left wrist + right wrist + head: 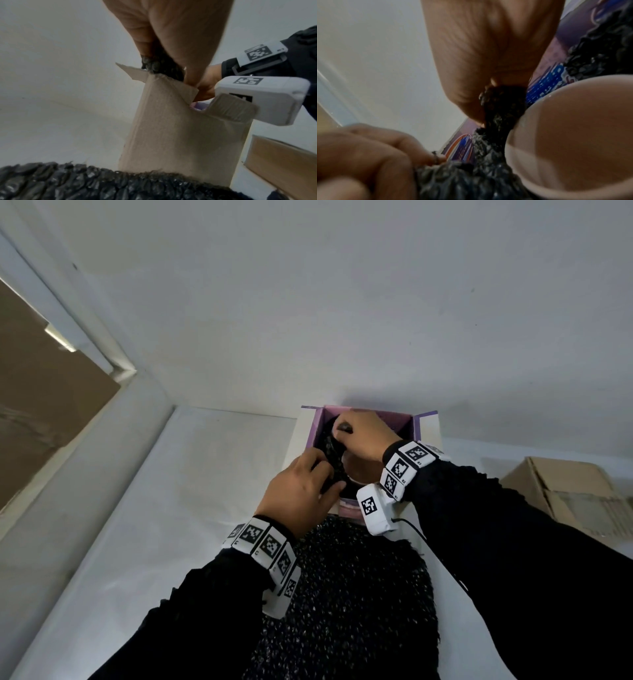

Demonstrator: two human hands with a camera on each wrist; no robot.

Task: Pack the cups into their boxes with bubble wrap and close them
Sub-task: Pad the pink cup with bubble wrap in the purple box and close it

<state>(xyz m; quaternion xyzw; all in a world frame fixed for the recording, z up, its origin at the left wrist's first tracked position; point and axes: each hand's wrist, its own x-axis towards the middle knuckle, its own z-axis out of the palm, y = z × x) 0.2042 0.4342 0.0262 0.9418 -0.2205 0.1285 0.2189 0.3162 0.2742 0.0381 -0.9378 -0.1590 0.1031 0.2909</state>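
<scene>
Nearest the person, one sheet of black bubble wrap (pixel 346 594) lies on the white table (pixel 178 491), its long axis running away from the body up into the open box (pixel 424 426). The left hand (pixel 301 491) grips the wrap at the box's near rim. One cup (pixel 573 135) stands upright inside the box, mouth upward, beside the wrap. Farther in, the right hand (pixel 363 436) pinches the wrap's far end. A second, plain cardboard box (pixel 565 491) lies well apart to the right.
</scene>
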